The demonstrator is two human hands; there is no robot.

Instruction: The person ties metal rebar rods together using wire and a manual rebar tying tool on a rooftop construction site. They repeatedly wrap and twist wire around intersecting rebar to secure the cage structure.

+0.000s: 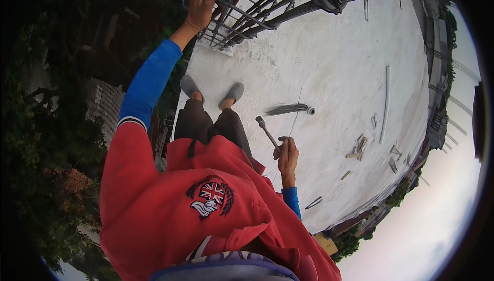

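Observation:
My left hand (200, 9) is raised to a column cage of steel rebar (305, 9), its fingers curled around a thin bar of a stirrup. Low on the other side, my right hand (288, 157) grips a metal hand tool (269, 133) with a thick rounded head pointing away from me. A thin tie wire (295, 121) also sticks up from that hand. Beyond the tool, a bundle of dark tie wire (285, 109) lies on the concrete slab (339, 61), beside a small round ring-shaped object (311, 111).
The slab's edge runs just left of my feet (190, 85), with a drop to trees and corrugated roofing (104, 101) below. To the right lie a long pale strip (385, 103), wood scraps (359, 148) and bent rebar pieces (313, 202).

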